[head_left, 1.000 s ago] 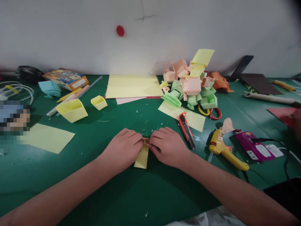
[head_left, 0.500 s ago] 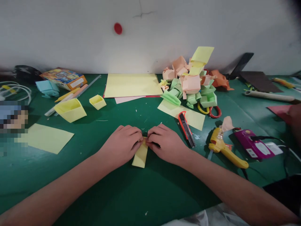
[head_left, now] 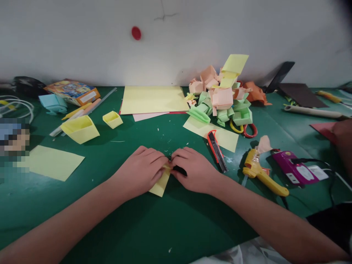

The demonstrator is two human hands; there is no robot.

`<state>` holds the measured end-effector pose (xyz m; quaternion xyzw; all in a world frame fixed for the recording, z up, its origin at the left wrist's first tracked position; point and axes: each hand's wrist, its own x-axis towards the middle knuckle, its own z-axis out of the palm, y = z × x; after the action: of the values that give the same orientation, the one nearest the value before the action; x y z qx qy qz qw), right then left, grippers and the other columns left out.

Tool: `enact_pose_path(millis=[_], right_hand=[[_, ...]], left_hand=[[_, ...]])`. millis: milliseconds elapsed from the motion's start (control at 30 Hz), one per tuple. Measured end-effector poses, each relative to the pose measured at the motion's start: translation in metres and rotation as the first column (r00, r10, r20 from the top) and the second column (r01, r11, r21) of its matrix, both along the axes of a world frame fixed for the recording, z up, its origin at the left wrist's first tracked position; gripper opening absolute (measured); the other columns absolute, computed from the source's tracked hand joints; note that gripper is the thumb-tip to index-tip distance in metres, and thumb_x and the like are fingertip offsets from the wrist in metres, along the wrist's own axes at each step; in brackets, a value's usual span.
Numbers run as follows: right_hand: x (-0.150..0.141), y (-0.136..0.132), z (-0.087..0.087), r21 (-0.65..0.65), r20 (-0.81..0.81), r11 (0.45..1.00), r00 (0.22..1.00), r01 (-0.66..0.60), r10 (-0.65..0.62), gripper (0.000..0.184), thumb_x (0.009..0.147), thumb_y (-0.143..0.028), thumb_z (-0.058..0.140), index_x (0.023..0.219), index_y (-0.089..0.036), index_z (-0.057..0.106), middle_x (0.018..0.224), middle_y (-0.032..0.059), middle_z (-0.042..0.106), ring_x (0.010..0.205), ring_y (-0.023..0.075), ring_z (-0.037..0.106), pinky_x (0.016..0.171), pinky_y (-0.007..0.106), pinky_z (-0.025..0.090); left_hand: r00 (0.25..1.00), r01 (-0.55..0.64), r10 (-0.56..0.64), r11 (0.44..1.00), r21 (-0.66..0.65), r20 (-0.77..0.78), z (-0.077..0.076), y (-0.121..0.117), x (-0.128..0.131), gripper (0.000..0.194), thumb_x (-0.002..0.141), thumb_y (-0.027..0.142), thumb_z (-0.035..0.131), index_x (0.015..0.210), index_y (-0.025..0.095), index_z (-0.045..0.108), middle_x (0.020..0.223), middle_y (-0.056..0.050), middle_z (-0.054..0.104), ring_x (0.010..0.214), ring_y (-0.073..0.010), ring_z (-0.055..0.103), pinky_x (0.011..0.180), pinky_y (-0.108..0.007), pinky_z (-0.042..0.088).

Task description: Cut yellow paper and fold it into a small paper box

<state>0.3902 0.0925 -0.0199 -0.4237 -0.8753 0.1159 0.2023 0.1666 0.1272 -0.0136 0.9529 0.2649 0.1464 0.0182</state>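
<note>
A narrow folded strip of yellow paper [head_left: 161,184] lies on the green table [head_left: 137,227], its far end between my two hands. My left hand [head_left: 144,170] covers its left side, thumb and fingers closed on it. My right hand [head_left: 192,170] pinches the strip's far right corner, fingers curled. The fingertips of both hands meet there and hide that end of the paper. Right of my right hand lies an orange-and-black box cutter [head_left: 217,151], partly on a pale yellow sheet [head_left: 229,139].
A glue gun [head_left: 261,172] and purple power adapter [head_left: 295,168] with cables lie right. Behind are a heap of folded paper pieces [head_left: 222,97], scissors [head_left: 250,131] and yellow sheets [head_left: 154,99]. Two yellow paper boxes [head_left: 79,129] stand left. Another person's hand [head_left: 342,130] shows at the right edge.
The yellow strip has tilted, its near end swinging left, more of it now under my left hand. My left hand has shifted slightly right; the right hand stays close by.
</note>
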Motion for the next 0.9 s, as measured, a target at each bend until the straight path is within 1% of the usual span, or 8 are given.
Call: enact_pose_path(millis=[133,233,367,500,567,667,800,900], right_hand=[[0.002,0.001,0.005,-0.087,-0.09,0.996,0.996,-0.015,0.008,0.014,0.086,-0.014,0.068,0.098,-0.017,0.063,0.106,0.0102,0.069,0.099,0.0252,0.061,0.091,0.043,0.046],[0.0,0.0,0.006,-0.141,-0.188,0.99,0.981,0.018,-0.045,0.019,0.085,-0.011,0.068,0.102,-0.018,0.062,0.105,0.0076,0.07,0.097,0.0232,0.062,0.093,0.042,0.045],[-0.003,0.0,0.004,-0.193,-0.237,0.978,0.963,0.083,-0.129,0.029,0.084,-0.007,0.071,0.108,-0.019,0.063,0.105,0.0047,0.072,0.096,0.0216,0.062,0.089,0.039,0.044],[-0.003,-0.001,0.004,-0.158,-0.224,0.987,0.972,0.035,-0.07,0.017,0.088,-0.013,0.071,0.103,-0.018,0.065,0.101,0.0056,0.072,0.094,0.0212,0.062,0.09,0.04,0.042],[-0.003,-0.001,0.003,-0.145,-0.201,0.989,0.979,0.016,-0.045,0.01,0.091,-0.018,0.069,0.101,-0.017,0.066,0.102,0.0066,0.071,0.094,0.0213,0.062,0.09,0.04,0.042],[-0.003,-0.002,-0.001,-0.137,-0.158,0.99,0.986,0.035,-0.057,0.013,0.088,-0.023,0.074,0.099,-0.019,0.067,0.102,0.0063,0.071,0.095,0.0222,0.061,0.089,0.041,0.042],[-0.004,-0.002,-0.005,-0.115,-0.143,0.992,0.988,0.044,-0.06,0.024,0.082,-0.03,0.082,0.099,-0.021,0.068,0.103,0.0045,0.071,0.099,0.024,0.061,0.091,0.041,0.042],[-0.004,-0.003,-0.003,-0.114,-0.142,0.993,0.988,0.04,-0.056,0.027,0.08,-0.031,0.083,0.099,-0.021,0.067,0.101,0.0045,0.071,0.098,0.0243,0.06,0.091,0.042,0.043]], left_hand=[[1.0,0.002,-0.002,1.0,-0.025,-0.002,-0.001,0.002,-0.001,0.021,0.095,0.017,0.052,0.109,0.018,0.068,0.108,-0.008,0.073,0.098,-0.0265,0.067,0.084,-0.043,0.048],[0.997,-0.059,0.066,0.984,-0.169,0.034,-0.001,0.004,0.0,0.02,0.094,0.017,0.056,0.111,0.021,0.066,0.11,-0.007,0.072,0.098,-0.0246,0.066,0.084,-0.04,0.049],[0.981,-0.159,0.19,0.912,-0.379,0.045,0.004,0.007,0.001,0.026,0.088,0.021,0.064,0.114,0.022,0.065,0.105,-0.005,0.071,0.094,-0.0226,0.066,0.081,-0.036,0.051],[0.978,-0.175,0.207,0.879,-0.444,0.023,0.008,0.007,0.001,0.02,0.085,0.024,0.067,0.105,0.024,0.069,0.103,-0.003,0.071,0.095,-0.0229,0.066,0.085,-0.037,0.05],[0.979,-0.176,0.203,0.879,-0.443,0.014,0.01,0.005,0.001,0.02,0.084,0.028,0.068,0.104,0.025,0.069,0.104,-0.003,0.071,0.097,-0.0239,0.065,0.086,-0.038,0.049],[0.984,-0.164,0.178,0.914,-0.37,0.005,0.013,-0.003,0.0,0.022,0.09,0.036,0.061,0.106,0.024,0.07,0.109,-0.006,0.068,0.101,-0.0267,0.061,0.088,-0.043,0.047],[0.988,-0.156,0.153,0.971,-0.183,-0.035,0.015,-0.013,-0.001,0.027,0.099,0.029,0.045,0.096,0.022,0.071,0.108,-0.007,0.064,0.098,-0.0271,0.055,0.085,-0.046,0.043],[0.985,-0.168,0.163,0.98,-0.11,-0.055,0.013,-0.018,-0.002,0.027,0.1,0.027,0.046,0.092,0.022,0.071,0.104,-0.007,0.063,0.094,-0.0259,0.053,0.082,-0.045,0.042]])
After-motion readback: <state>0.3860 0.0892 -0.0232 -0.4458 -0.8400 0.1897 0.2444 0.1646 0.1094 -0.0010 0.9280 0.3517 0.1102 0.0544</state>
